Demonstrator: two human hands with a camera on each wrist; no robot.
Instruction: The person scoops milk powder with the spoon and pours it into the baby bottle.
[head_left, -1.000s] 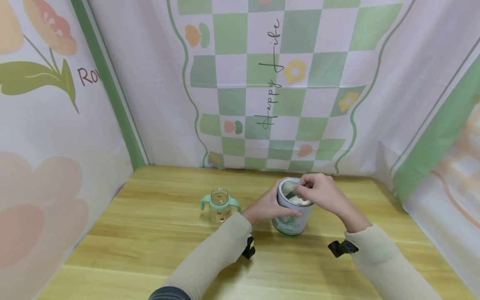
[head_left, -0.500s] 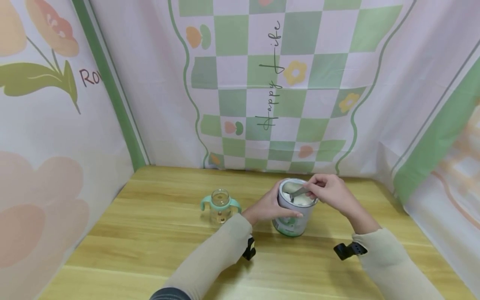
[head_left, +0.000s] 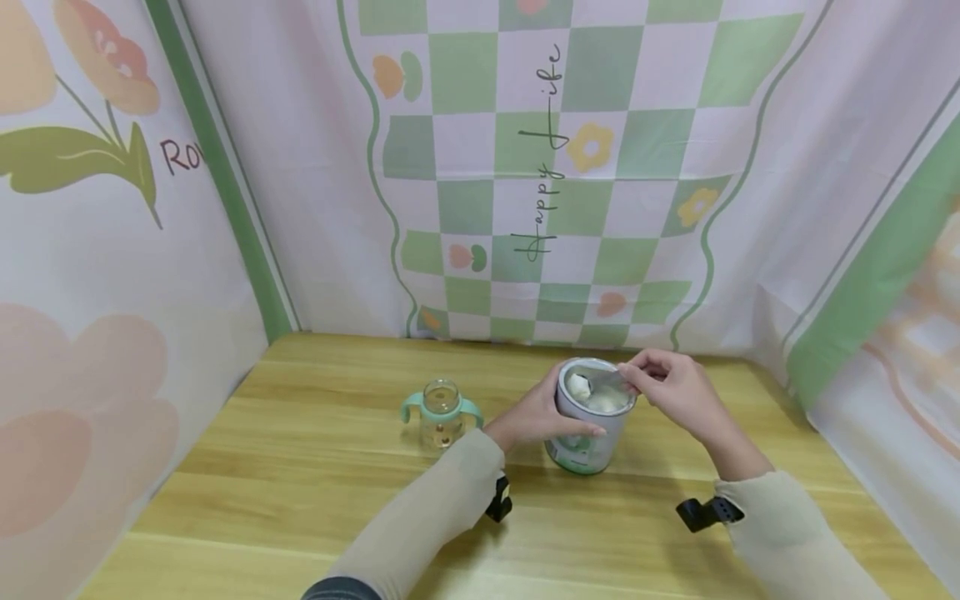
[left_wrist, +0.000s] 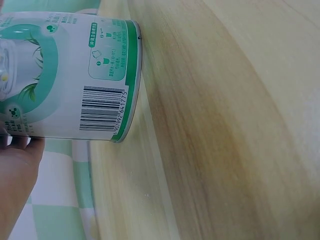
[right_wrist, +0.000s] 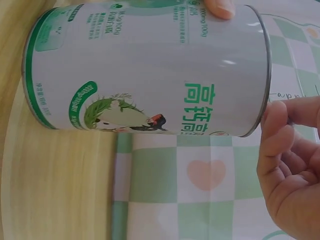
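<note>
In the head view, my left hand [head_left: 534, 414] grips an open milk powder tin [head_left: 587, 450] from its left side, thumb across the front. The tin is white with green print, tilted slightly; its label and barcode fill part of the left wrist view. My right hand [head_left: 670, 392] pinches the handle end of a scoop [head_left: 606, 379] at the right of the rim. A heap of white powder [head_left: 580, 387] sits on the scoop's head inside the mouth, above the rest of the powder. In the right wrist view, the thumb and fingertips are right at the rim; the tin's wall hides the scoop.
A clear baby bottle [head_left: 441, 425] with mint-green handles and an open top stands left of the tin, near my left forearm. The wooden table [head_left: 300, 467] ends at a checkered curtain [head_left: 525, 208] behind. Each wrist carries a small black camera [head_left: 705, 512].
My right hand has moved right, away from over the tin's mouth to its right rim. The scoop's head has come up with white powder on it. My left hand and the tin stay put.
</note>
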